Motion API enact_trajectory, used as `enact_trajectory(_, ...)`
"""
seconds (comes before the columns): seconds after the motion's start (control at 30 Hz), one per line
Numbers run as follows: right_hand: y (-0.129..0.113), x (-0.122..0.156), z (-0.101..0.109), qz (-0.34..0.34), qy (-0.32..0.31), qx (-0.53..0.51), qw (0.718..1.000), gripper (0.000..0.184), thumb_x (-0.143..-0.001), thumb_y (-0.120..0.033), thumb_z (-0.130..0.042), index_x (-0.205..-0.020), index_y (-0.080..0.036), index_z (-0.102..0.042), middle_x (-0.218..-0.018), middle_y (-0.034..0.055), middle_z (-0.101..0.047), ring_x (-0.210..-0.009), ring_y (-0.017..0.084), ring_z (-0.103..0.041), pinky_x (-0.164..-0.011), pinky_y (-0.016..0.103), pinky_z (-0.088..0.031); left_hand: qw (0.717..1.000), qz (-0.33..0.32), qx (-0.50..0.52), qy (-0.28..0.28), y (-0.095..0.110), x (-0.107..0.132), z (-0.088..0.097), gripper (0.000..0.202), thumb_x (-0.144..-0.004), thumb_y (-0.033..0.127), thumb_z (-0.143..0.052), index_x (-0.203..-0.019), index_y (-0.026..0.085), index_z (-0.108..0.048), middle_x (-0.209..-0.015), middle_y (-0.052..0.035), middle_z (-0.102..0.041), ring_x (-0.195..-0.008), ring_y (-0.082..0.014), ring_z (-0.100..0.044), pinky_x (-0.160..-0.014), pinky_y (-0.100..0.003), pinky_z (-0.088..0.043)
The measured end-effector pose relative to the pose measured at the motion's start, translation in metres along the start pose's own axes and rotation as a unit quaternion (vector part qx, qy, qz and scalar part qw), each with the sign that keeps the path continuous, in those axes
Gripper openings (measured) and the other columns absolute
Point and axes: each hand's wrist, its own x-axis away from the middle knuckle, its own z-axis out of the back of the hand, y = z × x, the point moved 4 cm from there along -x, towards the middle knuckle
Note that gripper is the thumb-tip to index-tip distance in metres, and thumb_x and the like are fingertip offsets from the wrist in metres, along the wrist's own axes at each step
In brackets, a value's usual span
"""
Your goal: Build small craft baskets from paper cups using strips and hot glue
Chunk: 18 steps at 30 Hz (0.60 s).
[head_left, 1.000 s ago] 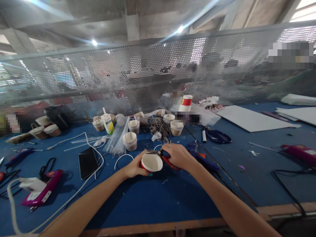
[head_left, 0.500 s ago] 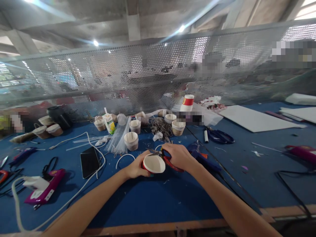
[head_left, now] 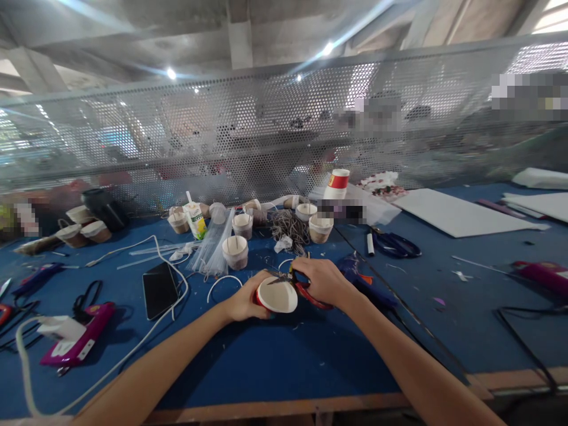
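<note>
My left hand [head_left: 242,302] is wrapped round a red paper cup [head_left: 277,294] with a white inside, tilted so its mouth faces me, just above the blue table [head_left: 275,355]. My right hand [head_left: 322,281] grips red-handled scissors [head_left: 295,282], whose blades reach over the far rim of the cup. Both hands meet at the middle of the table, with the forearms coming in from the lower edge.
Behind the hands stand several small cups [head_left: 235,251], a juice carton [head_left: 194,219], a tangle of twine [head_left: 288,228] and clear sticks. A phone [head_left: 158,282], cables and a pink glue gun [head_left: 77,340] lie left. Blue scissors [head_left: 394,244], white sheets [head_left: 457,214] and a mesh fence [head_left: 284,130] are beyond.
The hands, cup and scissors stay almost in place; the scissor blades have shifted slightly along the cup's rim. The view has moved a little.
</note>
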Motion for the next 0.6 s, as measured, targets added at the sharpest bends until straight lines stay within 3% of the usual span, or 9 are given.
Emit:
enact_trajectory(0.17, -0.0032, -0.0003, 0.0026, -0.01, -0.018, 0.033, 0.999, 0.019, -0.073, -0.013, -0.045, -0.086, -0.019, -0.058, -0.083, 0.0045, -0.064, -0.077, 0.018, -0.058, -0.059, 0.024, -0.032, 1.0, -0.016, 0.004, 0.0, -0.0013, 0.0005, -0.0002, 0.061, -0.046, 0.025, -0.075, -0.104, 0.016, -0.056, -0.097, -0.0038, -0.049, -0.093, -0.0222, -0.045, -0.088, -0.036, -0.034)
enact_trajectory(0.33, -0.0042, -0.0005, 0.0011, -0.013, -0.036, 0.064, 0.997, 0.023, -0.072, -0.008, -0.044, -0.087, -0.018, -0.057, -0.083, 0.0054, -0.065, -0.078, 0.018, -0.058, -0.058, 0.024, -0.03, 1.0, -0.001, -0.01, 0.008, -0.004, 0.0015, -0.0004, 0.056, -0.045, 0.022, -0.075, -0.098, 0.015, -0.059, -0.092, -0.0031, -0.047, -0.084, -0.0194, -0.045, -0.083, -0.035, -0.037)
enact_trajectory(0.6, -0.0031, -0.0008, -0.0041, -0.016, -0.034, 0.071, 0.997, 0.026, -0.07, -0.006, -0.043, -0.087, -0.018, -0.058, -0.084, 0.0051, -0.066, -0.077, 0.017, -0.059, -0.057, 0.024, -0.03, 1.0, 0.004, -0.006, 0.011, -0.008, 0.0027, 0.0, 0.056, -0.044, 0.019, -0.076, -0.098, 0.015, -0.059, -0.094, -0.0034, -0.048, -0.086, -0.0192, -0.046, -0.082, -0.032, -0.038)
